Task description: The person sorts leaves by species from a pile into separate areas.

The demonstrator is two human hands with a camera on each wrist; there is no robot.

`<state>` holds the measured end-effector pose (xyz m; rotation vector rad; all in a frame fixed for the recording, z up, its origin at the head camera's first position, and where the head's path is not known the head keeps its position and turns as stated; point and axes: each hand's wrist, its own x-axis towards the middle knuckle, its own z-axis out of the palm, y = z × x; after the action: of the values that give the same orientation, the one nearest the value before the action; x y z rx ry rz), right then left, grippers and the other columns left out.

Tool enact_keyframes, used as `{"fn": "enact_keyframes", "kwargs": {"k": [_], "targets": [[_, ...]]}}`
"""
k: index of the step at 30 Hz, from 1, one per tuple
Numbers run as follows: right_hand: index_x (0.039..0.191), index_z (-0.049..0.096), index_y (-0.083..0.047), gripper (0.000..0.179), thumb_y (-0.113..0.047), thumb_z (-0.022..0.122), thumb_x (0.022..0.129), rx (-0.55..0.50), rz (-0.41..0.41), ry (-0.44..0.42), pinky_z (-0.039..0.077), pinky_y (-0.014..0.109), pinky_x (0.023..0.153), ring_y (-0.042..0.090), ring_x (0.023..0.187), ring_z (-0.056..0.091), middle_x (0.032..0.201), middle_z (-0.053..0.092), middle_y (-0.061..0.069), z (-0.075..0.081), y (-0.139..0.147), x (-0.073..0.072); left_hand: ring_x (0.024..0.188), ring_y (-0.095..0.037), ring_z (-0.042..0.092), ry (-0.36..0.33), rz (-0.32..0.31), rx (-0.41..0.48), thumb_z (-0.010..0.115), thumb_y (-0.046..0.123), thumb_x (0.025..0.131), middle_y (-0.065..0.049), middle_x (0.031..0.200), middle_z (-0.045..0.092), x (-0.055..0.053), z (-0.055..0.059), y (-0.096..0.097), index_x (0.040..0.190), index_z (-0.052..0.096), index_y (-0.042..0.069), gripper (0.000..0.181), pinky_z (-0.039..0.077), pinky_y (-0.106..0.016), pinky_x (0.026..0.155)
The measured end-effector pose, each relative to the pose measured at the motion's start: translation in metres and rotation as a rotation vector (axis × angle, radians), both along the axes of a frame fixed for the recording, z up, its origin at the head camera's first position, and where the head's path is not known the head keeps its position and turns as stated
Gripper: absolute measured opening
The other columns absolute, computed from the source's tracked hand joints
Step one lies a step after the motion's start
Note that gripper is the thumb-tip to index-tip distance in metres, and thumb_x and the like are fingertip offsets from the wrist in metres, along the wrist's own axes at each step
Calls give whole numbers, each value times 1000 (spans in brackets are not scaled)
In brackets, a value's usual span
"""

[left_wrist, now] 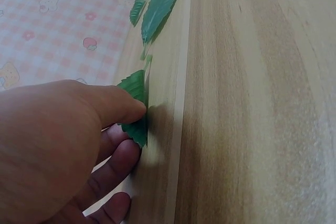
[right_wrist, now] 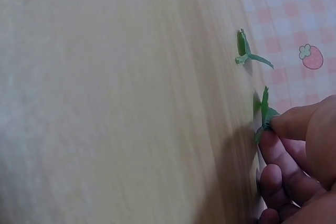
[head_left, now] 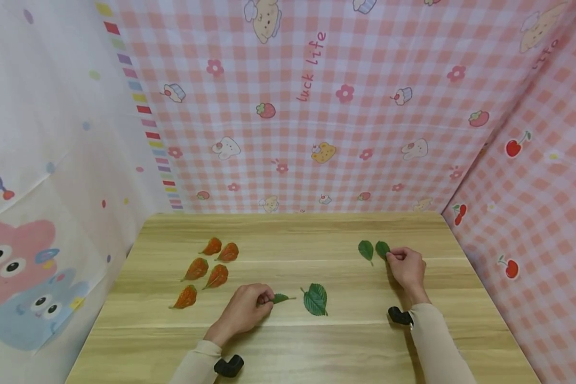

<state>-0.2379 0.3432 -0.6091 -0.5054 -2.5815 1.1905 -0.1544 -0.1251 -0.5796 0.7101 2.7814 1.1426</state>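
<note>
My left hand (head_left: 245,311) pinches a green leaf (left_wrist: 135,80) between thumb and fingers, low over the table; its stem points right. Just right of it lies a larger green leaf (head_left: 315,300) with clear veins. At the back right, my right hand (head_left: 408,268) pinches a green leaf (head_left: 382,250) near its edge, at the tabletop. Left of that one, another green leaf (head_left: 366,250) lies with its stem toward the front. In the right wrist view, thumb and fingertips meet on the held leaf (right_wrist: 266,114).
Several orange leaves (head_left: 218,276) lie in a loose group on the left of the wooden table (head_left: 288,352). A pink checked cloth (head_left: 288,170) stands behind the table, with a similar cloth on the right and a white printed one (head_left: 53,160) on the left.
</note>
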Motion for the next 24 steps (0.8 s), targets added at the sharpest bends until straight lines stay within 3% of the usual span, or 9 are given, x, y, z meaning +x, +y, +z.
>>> {"fn": "enact_keyframes", "kwargs": {"k": [4, 6, 24], "targets": [[105, 85, -7, 17, -23, 80, 102, 25, -32, -16, 47, 22, 73, 3, 72, 64, 88, 84, 9, 5, -6, 2, 80, 2, 61, -3, -1, -3, 80, 3, 100, 5, 90, 76, 0, -1, 0, 99, 81, 12, 9, 55, -21, 75], [109, 84, -1, 19, -19, 79, 103, 24, -45, -21, 47, 22, 72, 4, 72, 63, 94, 84, 16, 23, -19, 11, 81, 2, 61, -5, -2, -5, 80, 4, 100, 5, 90, 76, 0, -1, 0, 99, 81, 12, 9, 55, -21, 75], [110, 84, -3, 24, -26, 81, 104, -1, -40, -44, 49, 26, 77, 14, 81, 70, 97, 84, 13, 24, -18, 14, 81, 2, 62, -12, 9, 6, 80, 4, 99, 6, 90, 76, -1, -3, -1, 99, 81, 15, 11, 55, -21, 75]]}}
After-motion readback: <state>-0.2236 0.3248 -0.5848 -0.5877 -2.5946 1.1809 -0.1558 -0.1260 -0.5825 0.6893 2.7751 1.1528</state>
